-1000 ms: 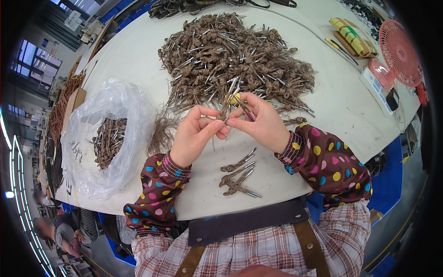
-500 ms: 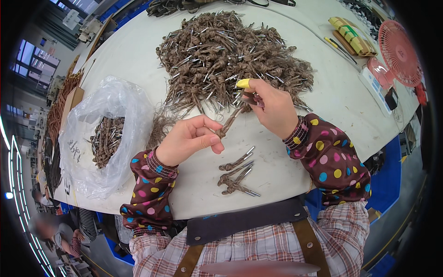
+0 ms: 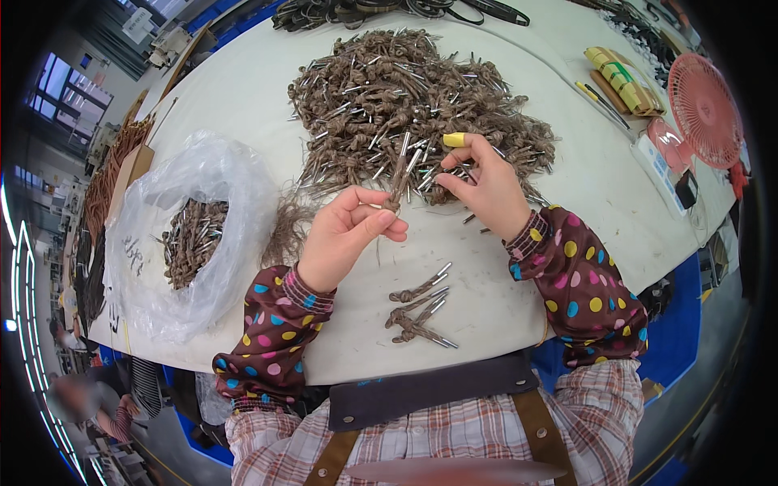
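pinching a brown cord [image 3: 399, 182] low down, the left hand [image 3: 347, 233] sits beneath its free length.

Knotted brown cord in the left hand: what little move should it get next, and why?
Perhaps the left hand could lay its cord with the small group of cords lying below it in the picture: they look alike, brown with silvery tips, and the right hand appears apart from it.
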A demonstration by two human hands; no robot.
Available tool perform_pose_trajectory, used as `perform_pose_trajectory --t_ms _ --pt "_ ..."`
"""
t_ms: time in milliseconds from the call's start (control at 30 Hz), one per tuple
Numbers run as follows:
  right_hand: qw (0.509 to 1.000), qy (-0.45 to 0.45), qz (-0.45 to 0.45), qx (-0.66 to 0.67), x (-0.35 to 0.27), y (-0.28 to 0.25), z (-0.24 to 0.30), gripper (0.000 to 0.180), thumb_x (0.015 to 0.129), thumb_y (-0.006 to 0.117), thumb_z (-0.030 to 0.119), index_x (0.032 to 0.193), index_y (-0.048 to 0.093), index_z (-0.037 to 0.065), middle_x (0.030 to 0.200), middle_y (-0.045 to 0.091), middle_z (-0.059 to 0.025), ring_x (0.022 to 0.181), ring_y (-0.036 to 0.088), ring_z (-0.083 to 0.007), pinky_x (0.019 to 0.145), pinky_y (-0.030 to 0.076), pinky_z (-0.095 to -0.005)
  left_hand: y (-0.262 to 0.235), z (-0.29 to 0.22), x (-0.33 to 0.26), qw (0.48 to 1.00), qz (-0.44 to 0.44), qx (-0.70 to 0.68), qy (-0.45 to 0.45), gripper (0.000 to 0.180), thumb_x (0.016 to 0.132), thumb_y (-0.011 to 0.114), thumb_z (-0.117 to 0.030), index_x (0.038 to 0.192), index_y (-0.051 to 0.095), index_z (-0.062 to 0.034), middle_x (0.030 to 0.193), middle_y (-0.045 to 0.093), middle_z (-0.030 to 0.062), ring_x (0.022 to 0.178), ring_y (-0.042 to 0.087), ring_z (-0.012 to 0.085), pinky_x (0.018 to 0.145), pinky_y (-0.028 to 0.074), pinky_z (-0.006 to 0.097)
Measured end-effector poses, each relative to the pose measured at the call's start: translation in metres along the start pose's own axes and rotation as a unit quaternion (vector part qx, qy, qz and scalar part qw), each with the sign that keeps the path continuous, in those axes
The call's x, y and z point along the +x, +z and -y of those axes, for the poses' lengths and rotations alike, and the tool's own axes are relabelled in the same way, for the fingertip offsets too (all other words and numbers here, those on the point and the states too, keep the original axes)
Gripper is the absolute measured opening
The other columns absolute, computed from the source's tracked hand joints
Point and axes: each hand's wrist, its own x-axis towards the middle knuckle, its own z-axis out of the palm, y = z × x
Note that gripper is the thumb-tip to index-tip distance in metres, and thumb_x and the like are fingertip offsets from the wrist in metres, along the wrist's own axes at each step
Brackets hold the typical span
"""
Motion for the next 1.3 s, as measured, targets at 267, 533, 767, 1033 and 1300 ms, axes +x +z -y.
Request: perform_pose_trajectory --t_ms 267,533,767,1033,1300 --pt "0.965 0.07 0.02 0.253 -0.009 0.015 0.018 0.036 0.077 0.072 0.011 0.105 0.052 0.001 0.082 0.062 -0.0009 0.065 0.049 -0.0024 0.058 0.041 -0.0192 0.026 0.024 -0.001 0.849 -0.122 0.477 0.193 0.025 0.078 0.07 -0.007 0.097 0.056 -0.0009 0.087 0.068 0.0103 0.074 0.067 0.0155 0.065 0.051 0.025" --pt "0.939 0.074 0.158 0.297 -0.007 -0.003 0.029 0.031 0.08 0.068 0.009 0.106 0.052 0.0 0.085 0.064 -0.0025 0.076 0.056 -0.0049 0.067 0.045 -0.0199 0.008 0.0 0.002 0.97 0.007 0.233 0.074 0.048 0.095 0.048 -0.026 0.136 0.035 -0.0047 0.109 0.051 0.0135 0.073 0.056 0.0129 0.057 0.048 0.023" --pt "0.915 0.123 0.232 0.307 -0.006 -0.016 0.042 0.035 0.084 0.062 0.005 0.115 0.047 -0.001 0.09 0.064 -0.0028 0.079 0.058 -0.0053 0.066 0.046 -0.0193 -0.008 0.004 0.002 0.974 0.169 0.141 -0.054 0.038 0.096 0.047 -0.021 0.129 0.045 -0.0028 0.095 0.058 0.0049 0.076 0.057 0.0104 0.064 0.048 0.022" --pt "0.9 0.139 0.26 0.322 -0.006 -0.016 0.036 0.038 0.084 0.063 0.011 0.117 0.046 0.002 0.089 0.064 -0.0016 0.062 0.043 0.0009 0.051 0.034 -0.0147 -0.011 0.009 0.003 0.96 0.09 0.245 0.102 0.018 0.089 0.058 -0.008 0.105 0.055 0.0008 0.099 0.063 0.0109 0.082 0.063 0.0123 0.072 0.05 0.024" --pt "0.909 0.052 0.191 0.366 -0.02 -0.002 0.036 0.043 0.084 0.063 0.004 0.122 0.045 0.001 0.092 0.063 -0.0025 0.073 0.055 -0.0042 0.073 0.045 -0.0202 0.014 0.023 -0.002 0.992 0.09 -0.082 0.026 0.009 0.098 0.04 -0.015 0.099 0.041 -0.0055 0.104 0.06 0.0164 0.084 0.065 0.0196 0.071 0.053 0.028"
